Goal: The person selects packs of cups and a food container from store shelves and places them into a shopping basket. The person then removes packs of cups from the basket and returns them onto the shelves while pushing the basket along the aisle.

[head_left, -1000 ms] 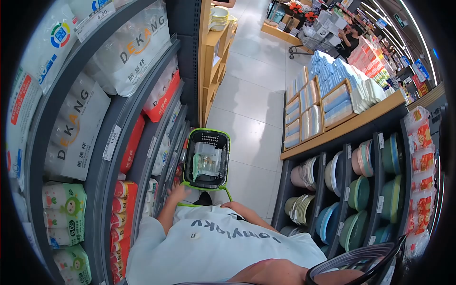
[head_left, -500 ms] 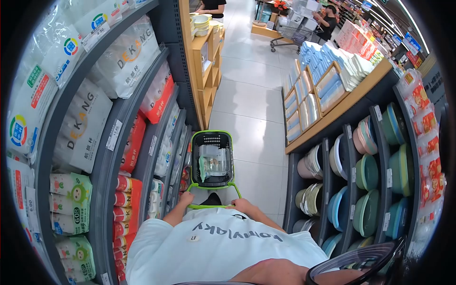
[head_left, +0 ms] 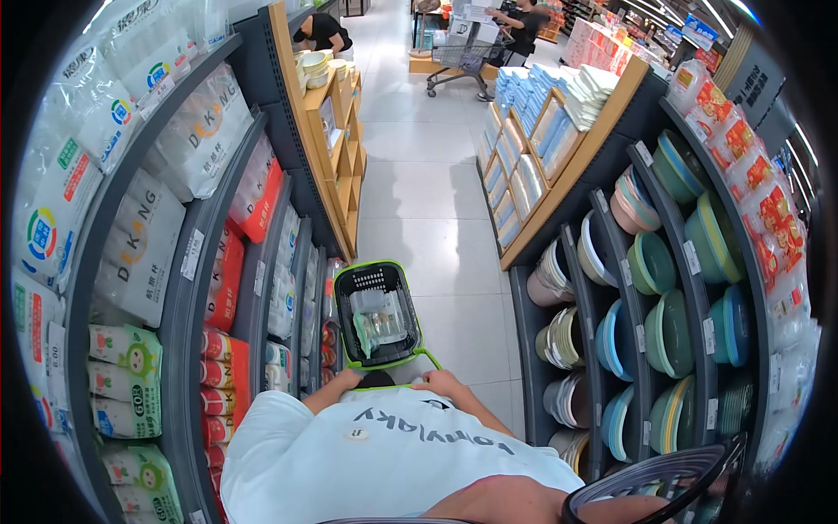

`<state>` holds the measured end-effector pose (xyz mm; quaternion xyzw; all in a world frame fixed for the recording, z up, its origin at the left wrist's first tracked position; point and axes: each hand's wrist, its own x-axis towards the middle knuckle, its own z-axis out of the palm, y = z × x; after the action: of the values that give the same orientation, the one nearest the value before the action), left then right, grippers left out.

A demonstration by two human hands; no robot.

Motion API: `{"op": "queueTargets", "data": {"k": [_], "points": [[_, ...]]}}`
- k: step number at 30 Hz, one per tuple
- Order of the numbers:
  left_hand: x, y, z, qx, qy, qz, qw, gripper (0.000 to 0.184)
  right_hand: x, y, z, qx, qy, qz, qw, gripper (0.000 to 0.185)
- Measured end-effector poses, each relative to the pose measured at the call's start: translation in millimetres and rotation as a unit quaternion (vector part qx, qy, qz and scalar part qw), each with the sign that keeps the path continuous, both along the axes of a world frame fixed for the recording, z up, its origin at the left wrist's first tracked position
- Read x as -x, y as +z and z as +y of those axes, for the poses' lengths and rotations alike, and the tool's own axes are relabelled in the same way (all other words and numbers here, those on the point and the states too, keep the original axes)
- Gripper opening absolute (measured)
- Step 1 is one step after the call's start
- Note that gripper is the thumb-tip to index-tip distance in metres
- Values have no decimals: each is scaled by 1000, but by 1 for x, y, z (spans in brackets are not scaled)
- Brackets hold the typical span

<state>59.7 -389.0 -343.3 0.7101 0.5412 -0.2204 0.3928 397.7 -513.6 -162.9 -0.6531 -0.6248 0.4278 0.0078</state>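
In front of me a black shopping basket (head_left: 346,307) with a green rim stands on the floor, turned slightly to the left. My left hand (head_left: 344,381) is closed at the left end of its green handle (head_left: 428,355). The handle's right side is gripped by my right hand (head_left: 439,382), with the fingers curled around it. Inside the basket lie clear plastic packages (head_left: 391,319) and a pale green item (head_left: 365,332) whose kind I cannot make out.
Shelves on the left hold packs of disposable cups (head_left: 140,249) and green packs (head_left: 125,380). Plastic basins (head_left: 670,336) fill the right shelf. Beyond are a wooden rack (head_left: 345,166), folded towels (head_left: 528,87), a shopping cart (head_left: 463,57) and two people (head_left: 325,35) (head_left: 521,26).
The basket has swung leftward and rotated a little, with both my hands still on its handle. The aisle view has shifted, and the person at the far left is now bent over.
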Motion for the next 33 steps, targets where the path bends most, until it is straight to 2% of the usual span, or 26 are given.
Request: {"op": "queueTargets", "data": {"k": [1, 2, 3, 5, 6, 7, 9, 10, 11, 12, 13, 14, 18, 22, 25, 27, 30, 33], "points": [[7, -17, 2, 10, -85, -8, 996, 50, 4, 1, -3, 13, 0, 0, 1000, 54], [3, 17, -3, 42, -8, -28, 999, 49, 7, -8, -9, 9, -2, -1, 1000, 54], [3, 41, -9, 38, -9, -29, 999, 49, 9, -24, -16, -7, -23, 9, 1000, 53], [10, 76, -18, 53, -89, -46, 994, 48, 19, -31, -20, -26, -41, 17, 999, 51], [16, 89, -21, 7, -126, -60, 990, 46, 25, -25, -22, -30, -55, 25, 998, 47], [27, 73, -21, 4, -121, -62, 991, 46, 31, -20, -22, -33, -68, 33, 997, 44], [56, 26, -26, -65, -28, -86, 994, 45, 43, -10, -18, -46, -54, 33, 997, 47], [57, 67, -30, -56, 64, -94, 992, 43, 50, 0, -15, -44, -59, 41, 996, 46], [64, 84, -36, -56, 71, -95, 991, 43, 57, 6, -13, -42, -65, 50, 996, 45], [72, 100, -42, -64, 118, -134, 982, 39, 62, 3, -11, -55, -50, 39, 996, 54], [78, 111, -50, -71, 164, -172, 969, 35, 64, 2, -6, -53, -45, 40, 997, 54], [94, 103, -69, -107, 223, -238, 939, 37, 78, 3, -3, -46, -33, 61, 997, 53], [113, 96, -93, -195, 213, -226, 930, 27, 93, 9, 4, -15, 8, 107, 994, 47], [133, 115, -104, -144, 268, -255, 918, 26, 125, 7, -26, 31, 3, 138, 990, 44], [157, 87, -109, -149, 254, -267, 918, 26, 154, 12, -54, 13, 7, 117, 993, 44], [170, 72, -116, -155, 288, -266, 907, 24, 174, 15, -73, -4, 4, 92, 996, 45], [187, 74, -126, -158, 296, -251, 908, 23, 196, 21, -96, 9, -29, 116, 993, 45], [205, 53, -134, -144, 295, -232, 916, 20, 212, 8, -118, 19, -33, 131, 991, 46]]}}
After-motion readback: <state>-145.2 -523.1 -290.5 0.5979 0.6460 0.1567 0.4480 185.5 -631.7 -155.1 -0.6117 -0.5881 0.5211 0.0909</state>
